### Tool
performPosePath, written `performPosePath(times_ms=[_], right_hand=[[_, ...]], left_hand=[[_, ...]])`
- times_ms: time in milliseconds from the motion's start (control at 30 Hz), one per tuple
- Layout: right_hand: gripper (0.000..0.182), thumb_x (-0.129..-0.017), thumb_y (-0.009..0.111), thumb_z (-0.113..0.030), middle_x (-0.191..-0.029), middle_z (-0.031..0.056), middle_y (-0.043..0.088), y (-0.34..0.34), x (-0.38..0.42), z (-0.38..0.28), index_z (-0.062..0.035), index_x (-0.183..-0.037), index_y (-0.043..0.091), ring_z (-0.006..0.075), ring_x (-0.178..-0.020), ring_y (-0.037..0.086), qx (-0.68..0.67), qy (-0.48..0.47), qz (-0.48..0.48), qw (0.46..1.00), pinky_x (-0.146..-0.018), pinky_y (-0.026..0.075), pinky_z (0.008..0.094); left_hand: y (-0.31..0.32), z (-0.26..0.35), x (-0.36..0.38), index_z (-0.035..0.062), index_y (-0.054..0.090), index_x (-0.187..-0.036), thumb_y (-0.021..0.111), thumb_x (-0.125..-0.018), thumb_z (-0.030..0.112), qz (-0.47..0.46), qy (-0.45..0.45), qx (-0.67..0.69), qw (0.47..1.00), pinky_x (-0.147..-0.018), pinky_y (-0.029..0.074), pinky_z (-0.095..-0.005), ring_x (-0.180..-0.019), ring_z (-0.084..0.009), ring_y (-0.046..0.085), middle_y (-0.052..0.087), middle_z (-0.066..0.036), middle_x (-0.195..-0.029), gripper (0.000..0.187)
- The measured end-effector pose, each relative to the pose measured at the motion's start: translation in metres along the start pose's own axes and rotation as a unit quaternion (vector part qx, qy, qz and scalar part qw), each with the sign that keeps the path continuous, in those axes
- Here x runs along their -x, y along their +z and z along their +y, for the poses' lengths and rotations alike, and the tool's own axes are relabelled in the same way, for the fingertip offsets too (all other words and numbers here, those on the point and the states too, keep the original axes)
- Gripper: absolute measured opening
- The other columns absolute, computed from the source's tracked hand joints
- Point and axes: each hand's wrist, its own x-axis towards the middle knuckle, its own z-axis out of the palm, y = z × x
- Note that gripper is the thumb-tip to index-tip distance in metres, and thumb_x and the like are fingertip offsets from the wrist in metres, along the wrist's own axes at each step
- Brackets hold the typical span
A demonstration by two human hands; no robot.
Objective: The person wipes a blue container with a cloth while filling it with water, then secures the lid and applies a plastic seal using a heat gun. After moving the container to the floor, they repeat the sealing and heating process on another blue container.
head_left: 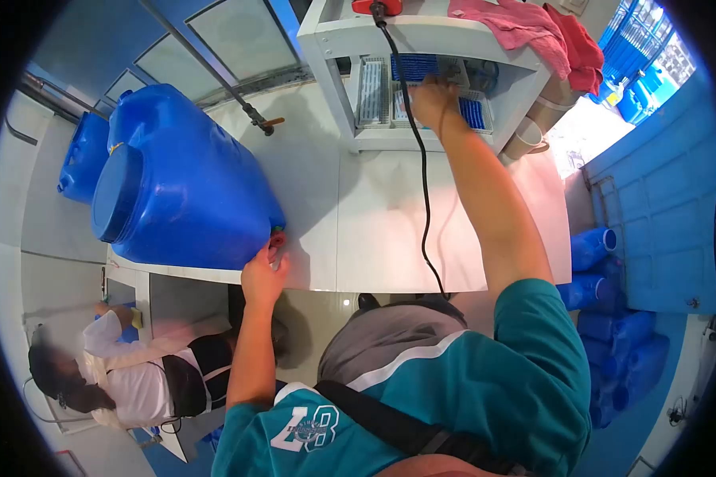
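Observation:
On the table's left side lies a large blue plastic jug (191, 183) with a screw cap, a red tap (278, 238) at its lower right corner. My left hand (264, 274) is at that tap, its fingers closed around it. My right hand (436, 102) reaches into a white shelf unit (422, 143), fingers bent down over the small baskets. Blue strips (471, 113) fill the basket on its right, and pale strips (371, 91) lie in the left basket. What its fingertips hold, if anything, is hidden.
A black cord (426, 183) hangs across the white table (358, 222) from a red plug. Pink cloths (517, 32) drape over the shelf, beside stacked cups (525, 141). Another person (135, 366) works at the left. Blue containers (620, 342) are piled on the right.

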Motion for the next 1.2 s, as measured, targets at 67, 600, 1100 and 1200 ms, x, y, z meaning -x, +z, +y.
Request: performPosePath(times_ms=[67, 600, 1100, 1200], right_hand=[[0.033, -0.091, 0.064, -0.047, -0.132, 0.0109, 0.063, 0.006, -0.001, 0.003, -0.0231, -0.109, 0.077, 0.0354, -0.123, 0.058, -0.007, -0.014, -0.014, 1.000, -0.100, 0.038, 0.0571], [0.036, -0.099, 0.065, -0.021, -0.124, 0.0086, 0.062, -0.141, 0.213, -0.037, 0.0003, -0.127, 0.061, 0.0214, -0.115, 0.060, -0.781, -0.069, 0.017, 0.621, -0.097, 0.048, 0.0336], [0.020, -0.091, 0.073, -0.010, -0.108, 0.0107, 0.069, -0.121, 0.223, -0.053, -0.0006, -0.104, 0.061, 0.0201, -0.102, 0.066, -0.703, 0.019, 0.004, 0.711, -0.090, 0.052, 0.0351], [0.018, -0.090, 0.073, -0.007, -0.124, 0.0134, 0.063, -0.119, 0.226, -0.049, -0.0020, -0.104, 0.064, 0.0202, -0.108, 0.064, -0.664, -0.102, -0.002, 0.741, -0.094, 0.051, 0.0348]], left_hand=[[-0.003, 0.004, 0.002, 0.0078, 0.056, -0.140, 0.070, -0.087, 0.031, -0.005, -0.006, 0.004, 1.000, -0.086, 0.056, -0.0427, -0.099, -0.0298, 0.073, 0.074, -0.013, -0.114, 0.059], [-0.060, 0.216, -0.004, 0.0022, 0.053, -0.138, 0.061, -0.102, 0.021, -0.200, 0.075, 0.618, 0.756, -0.092, 0.053, -0.0341, -0.110, -0.0154, 0.062, 0.066, -0.011, -0.124, 0.041], [-0.048, 0.224, -0.010, 0.0011, 0.063, -0.103, 0.061, -0.101, 0.010, -0.132, -0.007, 0.673, 0.728, -0.081, 0.052, -0.0255, -0.098, -0.0095, 0.065, 0.074, -0.008, -0.100, 0.009], [-0.047, 0.211, -0.017, 0.0039, 0.061, -0.106, 0.060, -0.100, 0.008, -0.020, 0.124, 0.667, 0.734, -0.094, 0.052, -0.0333, -0.108, -0.0173, 0.065, 0.073, -0.010, -0.108, 0.007]])
